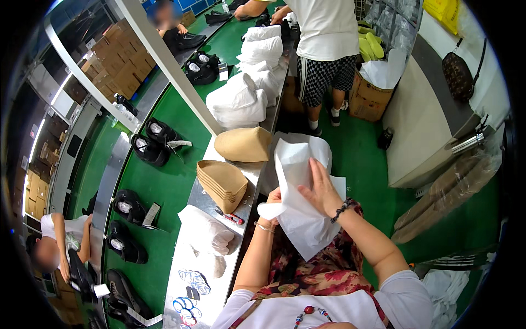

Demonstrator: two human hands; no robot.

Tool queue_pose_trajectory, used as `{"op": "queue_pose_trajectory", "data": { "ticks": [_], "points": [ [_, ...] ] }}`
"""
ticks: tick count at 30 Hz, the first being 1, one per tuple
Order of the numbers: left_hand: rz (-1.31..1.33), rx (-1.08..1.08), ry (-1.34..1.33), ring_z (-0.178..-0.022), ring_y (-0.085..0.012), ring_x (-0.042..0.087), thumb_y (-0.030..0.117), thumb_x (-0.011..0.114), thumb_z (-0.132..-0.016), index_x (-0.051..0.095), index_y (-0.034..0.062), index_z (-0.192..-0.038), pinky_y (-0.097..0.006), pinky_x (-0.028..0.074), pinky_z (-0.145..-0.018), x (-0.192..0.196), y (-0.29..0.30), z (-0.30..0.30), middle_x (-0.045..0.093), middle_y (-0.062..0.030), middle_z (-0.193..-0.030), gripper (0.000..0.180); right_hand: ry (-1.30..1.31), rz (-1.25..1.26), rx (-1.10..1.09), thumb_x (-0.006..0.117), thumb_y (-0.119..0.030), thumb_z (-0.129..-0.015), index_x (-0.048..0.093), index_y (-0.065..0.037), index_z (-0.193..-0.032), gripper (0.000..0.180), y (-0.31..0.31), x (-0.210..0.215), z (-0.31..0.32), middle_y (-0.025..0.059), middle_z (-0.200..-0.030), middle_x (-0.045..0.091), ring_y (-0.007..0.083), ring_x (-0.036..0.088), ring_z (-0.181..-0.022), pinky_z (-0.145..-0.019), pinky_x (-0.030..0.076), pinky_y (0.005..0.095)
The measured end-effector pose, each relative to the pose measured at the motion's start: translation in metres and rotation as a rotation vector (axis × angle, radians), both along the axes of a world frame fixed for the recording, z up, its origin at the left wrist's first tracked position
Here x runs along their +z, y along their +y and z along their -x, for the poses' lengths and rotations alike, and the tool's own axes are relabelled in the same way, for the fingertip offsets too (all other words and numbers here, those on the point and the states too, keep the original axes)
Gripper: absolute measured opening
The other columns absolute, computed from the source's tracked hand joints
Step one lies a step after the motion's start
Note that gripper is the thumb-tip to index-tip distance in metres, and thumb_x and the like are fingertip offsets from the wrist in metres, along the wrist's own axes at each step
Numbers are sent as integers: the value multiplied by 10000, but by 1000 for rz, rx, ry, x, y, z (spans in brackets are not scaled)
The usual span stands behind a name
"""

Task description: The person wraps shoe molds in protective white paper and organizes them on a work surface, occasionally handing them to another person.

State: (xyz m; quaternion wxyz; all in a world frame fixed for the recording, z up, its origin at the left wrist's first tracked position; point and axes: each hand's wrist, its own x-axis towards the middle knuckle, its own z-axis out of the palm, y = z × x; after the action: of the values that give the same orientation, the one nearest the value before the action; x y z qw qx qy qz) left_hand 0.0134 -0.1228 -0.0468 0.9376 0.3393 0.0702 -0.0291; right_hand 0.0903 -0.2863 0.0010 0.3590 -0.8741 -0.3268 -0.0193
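A sheet of white tissue paper (301, 214) hangs over my lap, partly folded. My left hand (272, 205) is closed round its left edge, where a rolled or folded end sticks out; part of the fingers is hidden by the paper. My right hand (322, 189) lies against the sheet with its fingers stretched out and thumb apart. More white paper (320, 145) shows behind the sheet. Left of my hands, on the metal ledge, stand a stack of nested tan cardboard inserts (222, 183) and another tan insert (244, 145).
A red cutter (233, 217), crumpled white paper (205, 233) and blue-white rings (187, 310) lie on the ledge. White paper bundles (235, 101) stand farther along. Black shoes (127, 241) line the green conveyor (170, 192). One person (326, 33) stands ahead; others work across the belt.
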Motion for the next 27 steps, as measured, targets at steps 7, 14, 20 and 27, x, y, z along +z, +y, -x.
{"op": "queue_pose_trajectory", "data": {
  "ticks": [7, 14, 20, 27],
  "points": [
    [-141, 66, -24, -814, -126, 624, 19, 565, -857, 598, 31, -1054, -260, 517, -693, 38, 2, 13, 638, -32, -942, 200, -51, 184, 157, 444, -571, -852, 175, -29, -1412, 824, -14, 15, -3, 231, -1407, 259, 359, 313, -1280, -1016, 237, 528],
    [-24, 66, 83, -799, -99, 583, 52, 515, -879, 558, 17, -1122, -238, 503, -663, 35, 3, 17, 596, -13, -957, 249, -63, 103, 174, 471, -589, -828, 206, 28, -1383, 871, -9, 17, -7, 243, -1357, 339, 350, 376, -1242, -981, 311, 510],
    [-759, 155, -124, -819, -105, 583, 69, 534, -871, 546, 15, -1135, -245, 508, -665, 78, -7, 25, 593, -19, -963, 270, 227, 170, 189, 726, -533, -634, 155, 58, -1377, 1108, -11, 47, 0, 294, -1315, 377, 397, 440, -1184, -979, 375, 380],
    [-164, 119, -66, -795, -108, 594, 65, 553, -856, 570, 35, -1097, -231, 507, -671, 72, -7, 22, 602, -24, -946, 243, 300, 67, 254, 767, -476, -611, 46, 16, -1404, 1179, -8, 44, -3, 304, -1316, 370, 395, 432, -1193, -991, 371, 363]
  ]
}}
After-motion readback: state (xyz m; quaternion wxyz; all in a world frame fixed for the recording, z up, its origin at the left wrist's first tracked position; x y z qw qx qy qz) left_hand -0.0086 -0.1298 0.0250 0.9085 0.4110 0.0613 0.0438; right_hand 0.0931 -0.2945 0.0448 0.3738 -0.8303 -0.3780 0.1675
